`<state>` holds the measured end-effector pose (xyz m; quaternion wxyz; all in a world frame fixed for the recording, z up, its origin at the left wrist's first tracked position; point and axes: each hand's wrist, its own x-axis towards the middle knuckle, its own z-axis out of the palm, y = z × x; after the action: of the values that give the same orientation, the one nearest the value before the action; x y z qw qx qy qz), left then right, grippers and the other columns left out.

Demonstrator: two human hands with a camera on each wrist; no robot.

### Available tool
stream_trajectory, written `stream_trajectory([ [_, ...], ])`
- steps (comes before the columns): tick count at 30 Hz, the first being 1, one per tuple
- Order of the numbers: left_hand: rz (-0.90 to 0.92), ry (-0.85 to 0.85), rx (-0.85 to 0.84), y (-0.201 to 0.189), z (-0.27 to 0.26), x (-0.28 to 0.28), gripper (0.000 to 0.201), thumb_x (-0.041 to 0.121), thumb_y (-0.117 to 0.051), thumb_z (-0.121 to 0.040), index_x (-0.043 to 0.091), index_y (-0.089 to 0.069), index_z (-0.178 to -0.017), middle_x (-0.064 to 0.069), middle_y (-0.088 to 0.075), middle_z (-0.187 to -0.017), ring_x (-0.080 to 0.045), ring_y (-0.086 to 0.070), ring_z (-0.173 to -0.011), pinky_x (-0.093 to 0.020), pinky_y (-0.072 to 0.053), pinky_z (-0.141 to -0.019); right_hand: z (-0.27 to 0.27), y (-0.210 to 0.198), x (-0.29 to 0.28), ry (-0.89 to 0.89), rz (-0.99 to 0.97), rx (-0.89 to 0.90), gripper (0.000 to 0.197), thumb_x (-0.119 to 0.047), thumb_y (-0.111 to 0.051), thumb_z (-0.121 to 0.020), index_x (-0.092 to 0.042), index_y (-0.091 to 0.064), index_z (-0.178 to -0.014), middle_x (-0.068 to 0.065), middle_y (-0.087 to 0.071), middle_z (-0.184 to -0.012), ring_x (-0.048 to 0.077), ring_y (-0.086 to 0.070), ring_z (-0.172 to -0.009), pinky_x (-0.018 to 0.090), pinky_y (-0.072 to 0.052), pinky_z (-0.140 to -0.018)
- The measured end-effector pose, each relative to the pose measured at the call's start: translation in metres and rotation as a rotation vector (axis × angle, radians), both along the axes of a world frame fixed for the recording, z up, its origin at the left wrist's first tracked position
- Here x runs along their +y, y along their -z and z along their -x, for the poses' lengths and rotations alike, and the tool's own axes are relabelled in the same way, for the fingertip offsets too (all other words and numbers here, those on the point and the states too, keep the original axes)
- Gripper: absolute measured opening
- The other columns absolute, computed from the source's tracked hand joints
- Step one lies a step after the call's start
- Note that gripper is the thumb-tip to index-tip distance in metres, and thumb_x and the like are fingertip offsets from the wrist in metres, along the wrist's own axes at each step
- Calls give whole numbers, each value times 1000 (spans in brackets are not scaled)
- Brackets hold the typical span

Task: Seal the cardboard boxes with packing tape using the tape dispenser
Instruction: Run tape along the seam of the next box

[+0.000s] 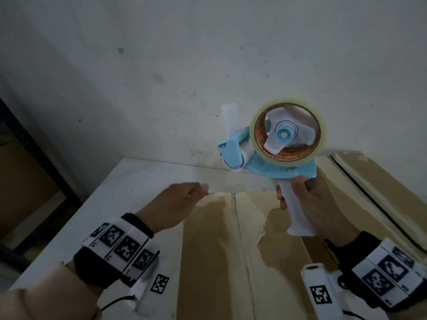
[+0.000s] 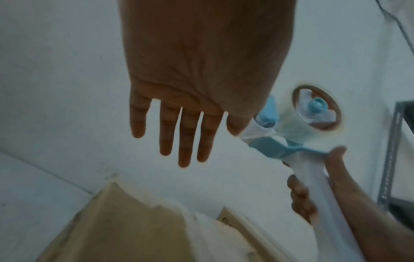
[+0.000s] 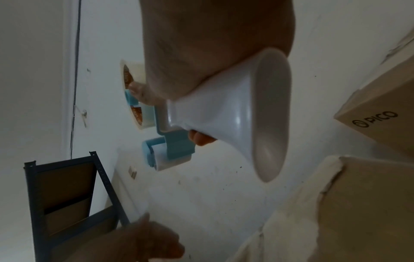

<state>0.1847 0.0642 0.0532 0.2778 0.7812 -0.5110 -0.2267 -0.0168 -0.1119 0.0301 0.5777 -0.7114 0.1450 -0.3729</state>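
My right hand point(image 1: 307, 199) grips the white handle of a blue tape dispenser point(image 1: 277, 163) and holds it upright above the far end of a cardboard box point(image 1: 219, 250). A roll of clear tape point(image 1: 253, 135) sits on its hub, and a white strip point(image 1: 230, 121) sticks up at its front. My left hand point(image 1: 184, 199) hovers over the box's far left corner, left of the dispenser's roller, with its fingers point(image 2: 186, 134) straight and spread. A faint clear band seems to run from the roller toward the left thumb. The box's flaps lie closed, with torn paper along the seam.
A second cardboard box point(image 1: 374, 185), marked PICO point(image 3: 376, 118), stands to the right against the wall. Both boxes rest on a white table point(image 1: 127, 192). A dark metal shelf point(image 1: 34, 158) holding cartons is at the left, a grey rack point(image 2: 394, 141) at the right.
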Motion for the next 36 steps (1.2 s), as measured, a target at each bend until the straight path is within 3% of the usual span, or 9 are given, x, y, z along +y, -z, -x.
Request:
stream_trajectory([
  [3,181,-112,174,-3,5,-17,48,48,-23,-92,21,-62,-100,11,-64,-89,-4,-59,-86,-15,-42,-72,2,-1,-3,-55,9,-26,46,-26,-48,-89,9,-43,-119,3,-66,-85,19,-64,-70,27,-53,-54],
  [5,242,-140,284,-1,9,-26,50,51,-22,-89,22,-63,-90,9,-65,-83,-3,-61,-79,-18,-41,-68,1,-2,-1,-72,44,-28,60,-41,-54,-88,7,-42,-124,10,-64,-104,23,-66,-84,32,-56,-58],
  [8,227,-169,433,0,12,-35,47,48,-25,-93,22,-62,-81,4,-67,-78,-9,-63,-74,-25,-46,-74,-2,-4,2,-54,114,-1,74,-62,-54,-79,-1,-47,-120,10,-61,-107,21,-64,-75,31,-55,-58],
  [19,229,-194,674,-3,5,-49,28,23,-39,-97,11,-60,-82,3,-63,-70,-9,-64,-69,-21,-51,-70,-13,6,-6,-88,142,-7,74,-61,-46,-83,6,-51,-113,7,-62,-94,16,-65,-72,19,-52,-61],
  [22,216,-224,791,-3,1,-51,25,20,-40,-97,8,-61,-89,2,-62,-70,-6,-65,-64,-22,-52,-67,-13,7,-3,-86,134,53,62,-64,-45,-82,-7,-60,-103,-5,-66,-86,13,-65,-72,18,-52,-63],
  [25,199,-278,977,-4,-2,-54,31,14,-37,-97,12,-63,-80,0,-64,-65,-7,-63,-56,-25,-52,-64,-11,5,5,-135,114,79,45,-64,-43,-80,-25,-61,-94,-20,-64,-83,-4,-59,-70,7,-47,-63],
  [29,168,-323,1125,-5,-4,-56,30,8,-37,-95,9,-59,-75,-3,-53,-58,-7,-53,-43,-20,-49,-48,-12,5,7,-178,115,63,64,-68,-43,-78,-8,-52,-100,-10,-61,-82,1,-55,-64,7,-45,-60],
  [31,154,-319,1129,-6,-5,-56,32,6,-37,-95,9,-59,-72,-2,-44,-58,-5,-48,-41,-19,-47,-46,-16,5,6,-178,113,52,64,-67,-44,-80,-8,-56,-101,-3,-61,-84,10,-55,-63,12,-47,-60],
  [36,134,-247,882,-9,-5,-58,30,10,-39,-97,17,-59,-75,-3,-52,-70,-7,-52,-51,-22,-48,-59,-15,4,9,-149,114,22,49,-64,-45,-82,-19,-57,-97,-13,-60,-80,10,-53,-60,15,-47,-57],
])
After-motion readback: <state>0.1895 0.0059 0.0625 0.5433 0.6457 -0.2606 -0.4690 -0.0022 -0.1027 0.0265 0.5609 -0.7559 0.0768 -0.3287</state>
